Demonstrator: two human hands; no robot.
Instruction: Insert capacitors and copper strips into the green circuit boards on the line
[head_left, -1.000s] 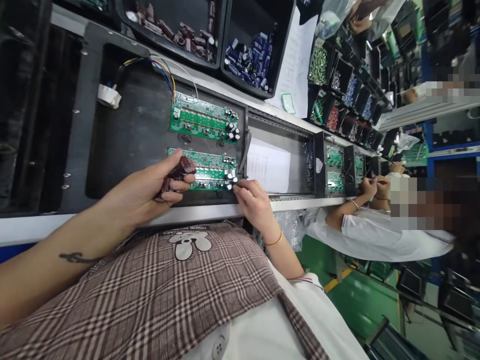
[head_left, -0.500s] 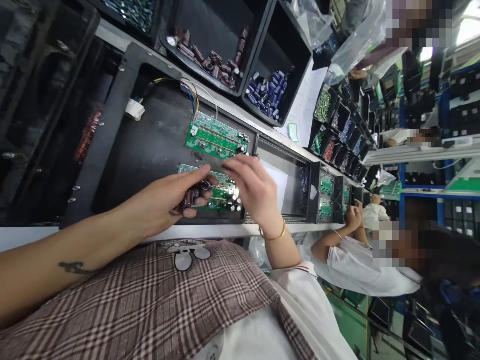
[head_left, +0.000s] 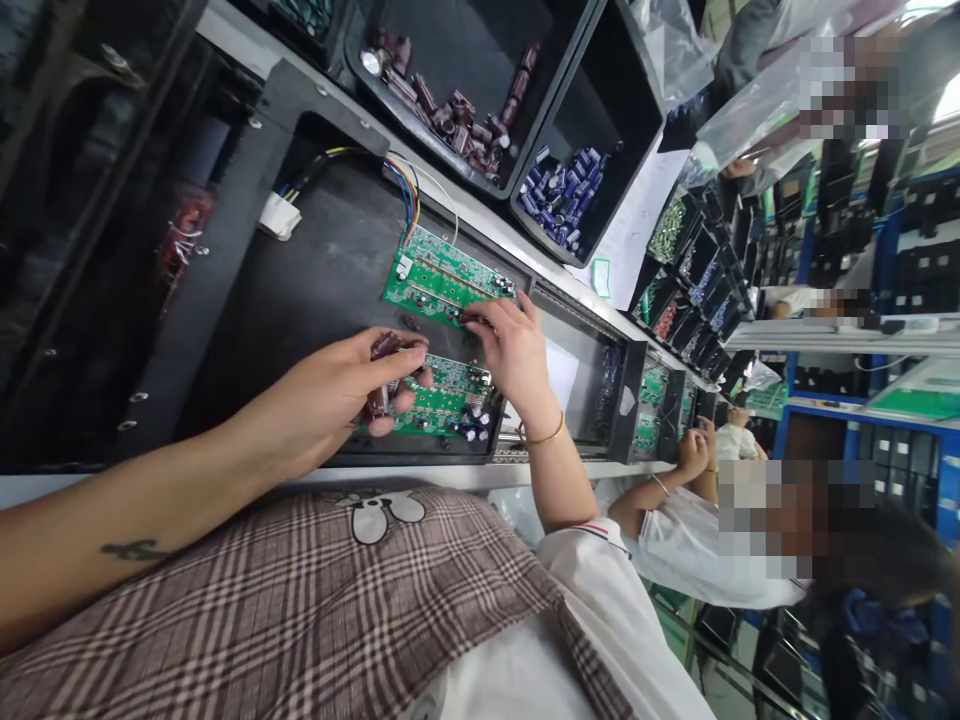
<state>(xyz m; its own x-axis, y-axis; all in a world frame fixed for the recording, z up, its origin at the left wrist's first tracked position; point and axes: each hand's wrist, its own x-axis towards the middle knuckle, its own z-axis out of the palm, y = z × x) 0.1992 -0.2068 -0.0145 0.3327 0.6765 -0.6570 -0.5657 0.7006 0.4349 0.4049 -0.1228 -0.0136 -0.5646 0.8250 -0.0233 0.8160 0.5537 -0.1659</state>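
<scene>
Two green circuit boards lie in a black tray point(head_left: 330, 250). Coloured wires and a white connector point(head_left: 280, 217) run from the upper board point(head_left: 442, 275). My left hand point(head_left: 352, 395) is closed around several brown capacitors point(head_left: 381, 400), over the left part of the lower board point(head_left: 442, 400). Dark capacitors point(head_left: 475, 424) stand at that board's right end. My right hand point(head_left: 514, 345) reaches over the lower right edge of the upper board, fingertips pinched around a small dark part that is mostly hidden.
Behind the tray are a bin point(head_left: 450, 60) of brown capacitors and a bin point(head_left: 600, 110) of blue ones. Small parts bins point(head_left: 697, 270) stand to the right. A co-worker's hand point(head_left: 694, 452) is over boards farther along the line.
My right hand has moved up from the lower board to the upper board's edge. My left hand still holds the brown capacitors, its fingers slightly shifted. The camera view has tilted slightly.
</scene>
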